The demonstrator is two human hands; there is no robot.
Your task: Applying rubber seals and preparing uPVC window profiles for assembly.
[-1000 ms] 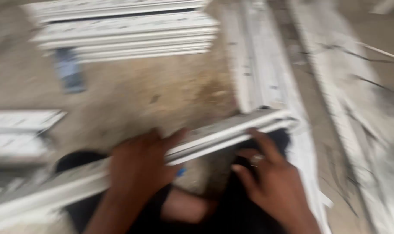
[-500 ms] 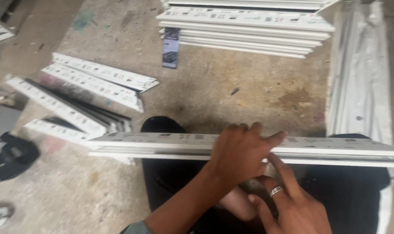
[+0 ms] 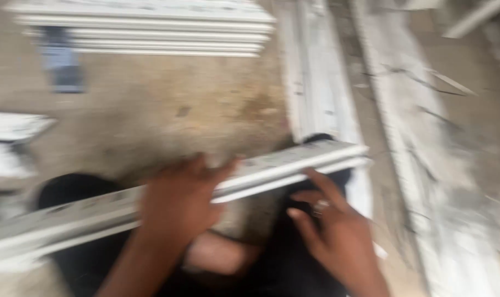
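The long white strip (image 3: 272,168) looks like smooth, faintly glossy plastic or painted metal; blur hides which. The far stack of white strips (image 3: 151,27) looks alike. The brown floor (image 3: 167,115) is rough, matt, dusty concrete.

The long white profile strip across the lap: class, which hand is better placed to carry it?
Probably the left hand: it wraps the long white profile strip mid-length, while the right hand touches it with fingertips.
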